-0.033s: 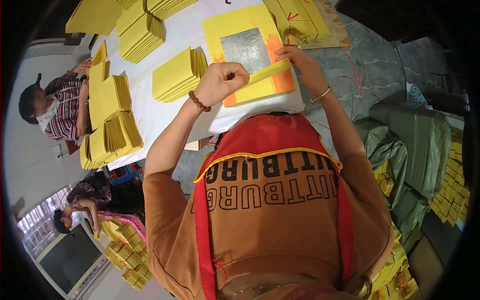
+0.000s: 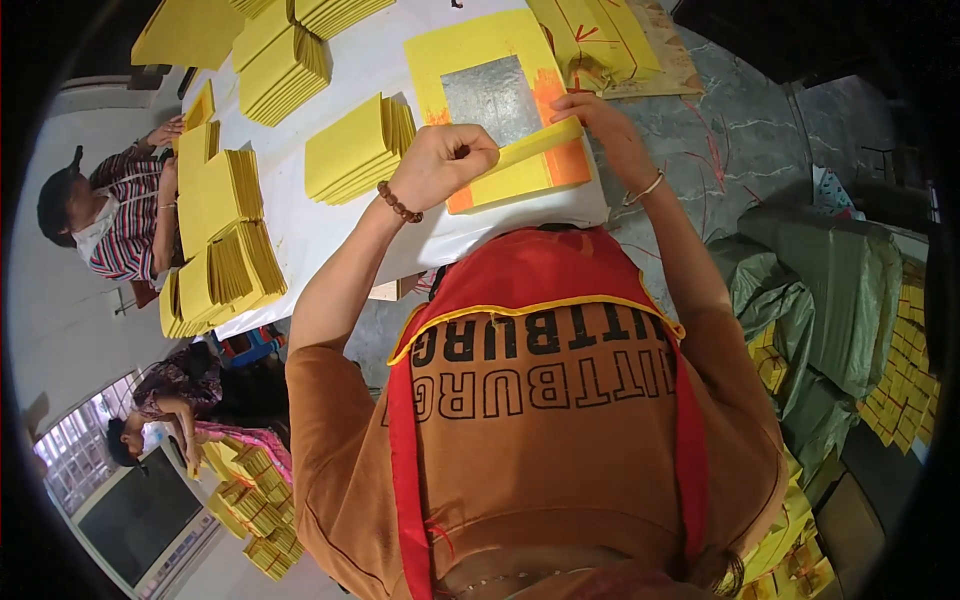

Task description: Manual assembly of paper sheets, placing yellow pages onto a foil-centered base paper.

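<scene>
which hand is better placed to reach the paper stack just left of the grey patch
Probably the left hand: it is beside that paper stack, though gripping a yellow strip; the right hand sits farther away.

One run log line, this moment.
left hand: pinches yellow strip | right hand: at strip's right end | below: yellow block, grey panel

A co-worker in a striped shirt [image 2: 125,235] is at the left; below, another person in a dark patterned top [image 2: 188,382] bends near a dark screen [image 2: 140,520]. At right — green plastic sheeting [image 2: 845,285], and red strings [image 2: 717,158] on the grey floor [image 2: 755,125].
</scene>
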A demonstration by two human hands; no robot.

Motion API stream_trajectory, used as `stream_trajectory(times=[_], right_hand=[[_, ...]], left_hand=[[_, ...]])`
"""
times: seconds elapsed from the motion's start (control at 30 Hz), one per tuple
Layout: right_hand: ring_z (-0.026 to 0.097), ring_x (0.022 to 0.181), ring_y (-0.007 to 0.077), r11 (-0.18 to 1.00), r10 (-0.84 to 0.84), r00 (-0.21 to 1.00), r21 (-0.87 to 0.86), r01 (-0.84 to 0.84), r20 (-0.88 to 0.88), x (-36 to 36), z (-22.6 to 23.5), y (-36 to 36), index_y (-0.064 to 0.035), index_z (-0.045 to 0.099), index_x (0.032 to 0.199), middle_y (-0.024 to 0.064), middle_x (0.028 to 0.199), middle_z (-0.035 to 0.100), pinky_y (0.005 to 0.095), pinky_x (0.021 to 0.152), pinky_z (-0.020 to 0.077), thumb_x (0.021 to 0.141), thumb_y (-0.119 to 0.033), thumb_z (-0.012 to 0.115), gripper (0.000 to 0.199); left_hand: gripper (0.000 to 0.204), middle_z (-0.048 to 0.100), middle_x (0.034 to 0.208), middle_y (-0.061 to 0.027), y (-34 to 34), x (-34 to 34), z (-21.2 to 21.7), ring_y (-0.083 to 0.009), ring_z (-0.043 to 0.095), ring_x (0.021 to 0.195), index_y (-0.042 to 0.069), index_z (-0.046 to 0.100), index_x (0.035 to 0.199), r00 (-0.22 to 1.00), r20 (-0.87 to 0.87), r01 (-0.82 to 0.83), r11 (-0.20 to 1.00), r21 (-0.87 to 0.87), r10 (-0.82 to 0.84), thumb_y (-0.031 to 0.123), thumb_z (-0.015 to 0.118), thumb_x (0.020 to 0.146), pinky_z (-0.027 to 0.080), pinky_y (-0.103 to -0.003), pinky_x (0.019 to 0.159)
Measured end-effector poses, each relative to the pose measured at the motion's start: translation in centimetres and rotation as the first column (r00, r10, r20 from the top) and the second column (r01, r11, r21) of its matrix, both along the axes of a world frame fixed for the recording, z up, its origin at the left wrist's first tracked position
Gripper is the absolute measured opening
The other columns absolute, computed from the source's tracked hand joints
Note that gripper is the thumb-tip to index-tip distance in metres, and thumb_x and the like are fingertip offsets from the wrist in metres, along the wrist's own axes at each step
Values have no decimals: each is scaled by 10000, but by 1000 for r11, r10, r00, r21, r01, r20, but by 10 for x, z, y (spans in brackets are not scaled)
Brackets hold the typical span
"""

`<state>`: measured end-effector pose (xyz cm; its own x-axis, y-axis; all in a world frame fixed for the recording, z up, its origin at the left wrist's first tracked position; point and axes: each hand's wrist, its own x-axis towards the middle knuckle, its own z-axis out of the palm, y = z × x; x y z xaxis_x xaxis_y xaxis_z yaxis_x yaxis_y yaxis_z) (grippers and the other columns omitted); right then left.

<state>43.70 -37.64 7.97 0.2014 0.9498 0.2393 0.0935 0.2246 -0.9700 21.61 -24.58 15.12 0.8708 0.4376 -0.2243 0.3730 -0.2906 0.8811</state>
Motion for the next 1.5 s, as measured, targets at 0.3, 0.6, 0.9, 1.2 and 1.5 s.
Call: stream_trajectory(times=[0.3,0.6,0.9,1.2,1.5], right_hand=[[465,1097,220,996,-76,937,63,58,341,-4,-1,0,-71,615,916,53,1125,542,340,951,338,763,-110,633,159],[473,1117,243,955,-256,706,288,76,660,-9,26,7,-125,610,995,49,1124,563,374,936,335,735,-171,662,269],[547,1044,245,982,104,650,28,-189,753,-7,45,-14,-144,629,1018,28,1089,607,368,826,392,737,-169,651,282],[567,960,145,972,-116,990,-215,98,-74,-30,48,5,-19,494,1210,100,1086,590,269,809,454,819,-79,606,411],[562,933,107,940,-177,984,-298,164,-16,-25,34,14,-1,497,1231,101,1087,605,238,801,453,785,-103,657,484]], left_hand=[[322,597,1004,-38,12,-15,24,-129,528,857,49,593,1059,899,182,350,904,245,-398,214,650,789,423,-275,745],[375,587,1031,-47,5,-30,2,-220,531,977,161,589,1082,973,31,52,351,935,-228,41,509,736,404,-343,780],[180,619,834,-114,-19,-45,11,-260,596,749,61,590,953,970,212,-39,785,618,-119,135,585,789,476,-343,623],[323,594,644,-140,10,-16,-6,-205,599,589,-6,570,1037,939,0,-342,931,128,345,261,565,856,458,-330,561],[220,527,653,24,19,-11,-20,-32,419,517,-1,563,974,916,77,-382,914,-133,394,185,597,863,334,-208,449]])
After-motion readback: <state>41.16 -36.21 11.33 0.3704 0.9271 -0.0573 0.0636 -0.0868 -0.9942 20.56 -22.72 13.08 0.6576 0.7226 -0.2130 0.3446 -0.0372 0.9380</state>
